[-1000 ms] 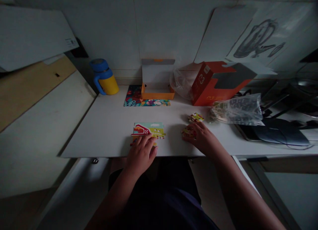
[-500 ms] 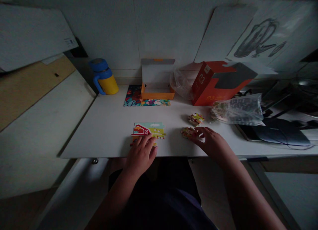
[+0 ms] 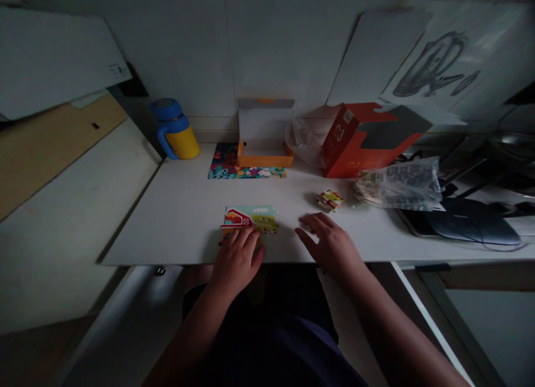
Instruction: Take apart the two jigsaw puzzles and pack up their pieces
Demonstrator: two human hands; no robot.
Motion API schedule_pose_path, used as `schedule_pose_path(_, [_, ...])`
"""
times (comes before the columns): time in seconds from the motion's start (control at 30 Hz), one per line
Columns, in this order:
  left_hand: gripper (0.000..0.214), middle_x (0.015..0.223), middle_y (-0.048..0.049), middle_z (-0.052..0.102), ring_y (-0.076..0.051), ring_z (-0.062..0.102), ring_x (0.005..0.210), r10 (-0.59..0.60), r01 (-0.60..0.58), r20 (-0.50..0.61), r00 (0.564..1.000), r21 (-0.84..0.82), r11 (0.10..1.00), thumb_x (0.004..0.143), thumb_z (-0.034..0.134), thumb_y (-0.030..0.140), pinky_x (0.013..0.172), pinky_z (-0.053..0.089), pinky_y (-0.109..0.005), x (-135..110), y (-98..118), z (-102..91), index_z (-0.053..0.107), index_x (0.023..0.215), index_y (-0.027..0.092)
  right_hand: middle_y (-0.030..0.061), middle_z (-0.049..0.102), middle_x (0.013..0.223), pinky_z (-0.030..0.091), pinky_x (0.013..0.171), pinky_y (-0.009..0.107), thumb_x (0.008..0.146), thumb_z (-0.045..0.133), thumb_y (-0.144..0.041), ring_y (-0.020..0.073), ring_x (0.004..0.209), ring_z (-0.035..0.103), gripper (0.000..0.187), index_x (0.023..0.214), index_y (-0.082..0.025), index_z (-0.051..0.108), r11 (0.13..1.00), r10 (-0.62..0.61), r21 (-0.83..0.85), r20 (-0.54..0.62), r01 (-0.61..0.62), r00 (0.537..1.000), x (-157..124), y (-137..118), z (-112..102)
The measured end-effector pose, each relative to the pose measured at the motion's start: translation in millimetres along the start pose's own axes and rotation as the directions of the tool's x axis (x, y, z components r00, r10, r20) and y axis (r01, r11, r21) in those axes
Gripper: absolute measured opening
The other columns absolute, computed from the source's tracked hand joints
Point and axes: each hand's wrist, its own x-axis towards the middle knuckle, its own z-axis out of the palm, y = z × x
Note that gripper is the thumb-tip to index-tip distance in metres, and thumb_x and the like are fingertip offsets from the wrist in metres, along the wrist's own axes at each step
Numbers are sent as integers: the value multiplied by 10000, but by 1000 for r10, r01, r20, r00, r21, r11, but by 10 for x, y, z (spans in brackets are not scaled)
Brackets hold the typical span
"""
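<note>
While the left hand (image 3: 236, 256) rests loosely outstretched fingers on the puzzle (image 3: 246, 216) near the table (image 3: 175, 220) edge, the right hand (image 3: 336, 246), thumb and fingers parted, hides whatever lies beneath; stacked pieces (image 3: 330, 199) sit just beyond.

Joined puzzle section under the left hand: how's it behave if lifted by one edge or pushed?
The joined puzzle section looks thin and flat, so probably light. Lifted by one edge, it may sag or separate, being interlocked pieces. Pushed, it would likely slide rather than tip, lying low on the table, though the left hand on top may resist that.
</note>
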Motion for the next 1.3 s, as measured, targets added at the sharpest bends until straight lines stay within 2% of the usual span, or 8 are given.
schedule_pose_path(0.1, [400,1437,-135,605,-304,549,1353,1,-1,-13,1000,-1,1000,1014,540,312,1173,447,-495,-4,-3,18,555,1390,176,138,731,1169,543,836,377,1007,557,-358,222,835,717,296,1214,-181,674,999,40,21,125,-43,991,145,-199,177])
schedule_pose_path(0.27, [446,1649,-152,384,-348,344,1539,-8,11,-62,998,45,999,989,579,340,1239,372,-554,-12,15,28,546,1399,167,173,748,1177,534,803,371,1004,515,-300,251,877,741,386,1364,-161,513,977,140,134,170,-164,975,394,-326,319])
schedule_pose_path(0.47, [443,1612,-157,450,-342,366,1531,20,-17,-57,998,54,998,989,567,361,1262,333,-569,-18,9,49,561,1372,140,159,751,1171,544,766,362,980,521,-302,238,886,735,393,1354,-204,451,905,203,351,136,-239,970,500,-252,448])
schedule_pose_path(0.57, [429,1602,-153,466,-346,385,1521,26,-23,-78,997,38,999,968,594,353,1255,342,-576,-11,1,44,584,1346,152,130,748,1165,552,707,334,950,535,-291,213,855,729,387,1326,-228,466,831,265,462,161,-310,951,533,-186,536])
schedule_pose_path(0.7, [416,1588,-154,484,-352,395,1515,34,-32,-85,996,21,999,960,602,344,1249,348,-583,0,7,28,592,1334,163,100,743,1140,526,572,268,904,554,-266,181,769,721,408,1303,-244,471,680,352,604,227,-415,908,575,-147,594])
schedule_pose_path(0.83, [430,1590,-165,479,-367,391,1514,29,-27,-70,997,31,999,958,608,356,1249,348,-582,3,15,27,584,1332,144,98,733,1124,491,510,242,878,605,-303,174,738,699,447,1306,-239,494,576,416,662,267,-479,869,607,-155,641])
schedule_pose_path(1.1, [409,1585,-166,485,-373,392,1512,28,-28,-96,995,-7,1000,947,621,350,1240,357,-589,6,17,27,596,1307,156,85,735,1054,544,716,276,844,667,-282,175,847,699,401,1235,-190,666,681,352,608,217,-408,910,730,-104,758])
schedule_pose_path(1.3, [398,1573,-168,500,-366,411,1502,21,-22,-107,994,-5,1000,948,620,344,1241,358,-581,5,18,35,603,1297,155,71,742,1112,528,695,271,865,656,-302,167,796,693,373,1221,-198,698,752,331,533,204,-388,921,715,-201,754])
